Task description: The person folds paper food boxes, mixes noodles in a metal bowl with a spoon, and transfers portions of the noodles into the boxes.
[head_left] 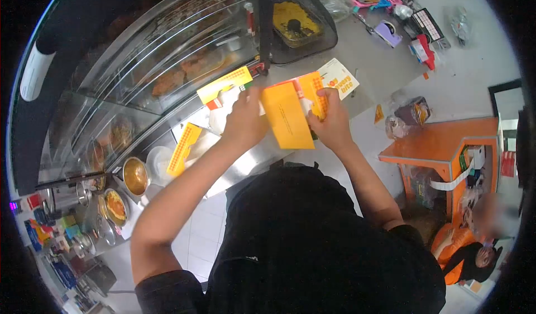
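A yellow-orange cardboard food box (pixel 287 118) with printed lettering is between my hands above the steel counter. My right hand (pixel 333 121) grips its right side, fingers curled over the checkered panel and thumb low on the edge. At the box's left edge is my left hand (pixel 245 120), its fingers bent and closed, fingertips partly hidden. Beyond that hand lies a yellow and white box (pixel 225 85). Another yellow-edged box (pixel 184 149) rests nearer the left forearm. A white printed carton piece (pixel 339 77) lies behind the right hand.
A glass display case (pixel 167 63) with food borders the left. A dark tray (pixel 329 35) holds a yellow food container (pixel 296 24). Metal bowls (pixel 135 175) stand lower left. A purple tape dispenser (pixel 387 34) sits at back right. A seated person (pixel 455 247) is beside the orange desk (pixel 441 138).
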Tool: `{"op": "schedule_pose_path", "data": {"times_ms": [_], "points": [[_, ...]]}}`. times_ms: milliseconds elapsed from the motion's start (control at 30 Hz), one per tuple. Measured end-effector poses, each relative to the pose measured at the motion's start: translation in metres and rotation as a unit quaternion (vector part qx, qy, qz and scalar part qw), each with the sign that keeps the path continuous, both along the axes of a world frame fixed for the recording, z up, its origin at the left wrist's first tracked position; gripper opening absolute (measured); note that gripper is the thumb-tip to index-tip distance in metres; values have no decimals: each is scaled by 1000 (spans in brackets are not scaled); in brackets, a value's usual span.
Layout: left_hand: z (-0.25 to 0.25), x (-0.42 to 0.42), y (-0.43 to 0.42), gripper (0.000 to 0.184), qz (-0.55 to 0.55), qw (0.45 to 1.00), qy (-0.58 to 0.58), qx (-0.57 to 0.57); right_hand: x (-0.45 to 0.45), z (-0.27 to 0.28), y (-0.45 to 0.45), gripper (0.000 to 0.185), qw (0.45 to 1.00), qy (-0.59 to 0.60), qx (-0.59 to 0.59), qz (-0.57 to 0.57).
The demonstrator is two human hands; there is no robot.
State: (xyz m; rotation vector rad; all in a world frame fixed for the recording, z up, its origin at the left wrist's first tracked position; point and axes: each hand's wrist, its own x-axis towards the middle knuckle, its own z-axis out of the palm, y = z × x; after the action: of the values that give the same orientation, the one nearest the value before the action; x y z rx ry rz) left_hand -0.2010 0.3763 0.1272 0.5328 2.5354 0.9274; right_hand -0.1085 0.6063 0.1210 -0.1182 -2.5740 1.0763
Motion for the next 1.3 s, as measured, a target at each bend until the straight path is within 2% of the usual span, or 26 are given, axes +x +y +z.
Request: {"op": "schedule_pose_path", "data": {"times_ms": [67,100,167,200,300,333,367,400,500,600,633,700,833,933,1033,1133,1200,1300], "points": [[-9,23,-8,80,-2,987,147,61,-3,0,-1,47,998,-38,-52,-26],[-11,33,-10,82,-5,972,217,91,-6,-4,-1,48,1000,-14,-19,-7],[15,54,10,82,16,961,242,136,-9,-13,-5,51,998,32,46,30],[24,62,21,81,28,954,251,159,-7,-11,-8,52,999,-5,7,49],[10,59,23,58,12,958,271,94,-7,2,-14,54,987,-103,-89,86],[6,54,19,53,4,955,284,79,-8,1,-10,52,983,-98,-130,87],[4,53,13,38,18,949,300,93,-9,0,-3,50,977,-93,-171,88],[6,50,10,36,14,952,295,80,-9,2,-1,48,969,-89,-213,88],[10,41,2,26,13,954,298,39,-10,20,-2,42,984,-97,-129,79],[32,39,-2,15,-15,987,153,-41,-21,30,-3,32,997,47,-52,32],[25,40,-5,30,-22,982,179,-62,-24,39,-1,32,998,32,-40,46],[23,38,-9,36,-82,990,88,-76,-25,56,3,32,997,-2,-18,73],[12,50,-8,35,-92,994,15,-63,-35,57,8,35,995,-27,42,90],[6,55,-31,33,-166,967,194,16,-43,58,12,37,995,-17,56,79],[-19,47,-34,28,-94,995,32,29,-45,58,14,37,994,-43,27,98],[-10,41,-28,36,-65,994,-66,-62,-46,59,5,34,984,-74,5,164],[-13,47,-33,44,-97,992,11,-80,-50,68,4,33,975,-86,-25,201],[-15,56,-43,53,-71,994,87,3,-59,55,0,45,975,-148,46,160]]}}
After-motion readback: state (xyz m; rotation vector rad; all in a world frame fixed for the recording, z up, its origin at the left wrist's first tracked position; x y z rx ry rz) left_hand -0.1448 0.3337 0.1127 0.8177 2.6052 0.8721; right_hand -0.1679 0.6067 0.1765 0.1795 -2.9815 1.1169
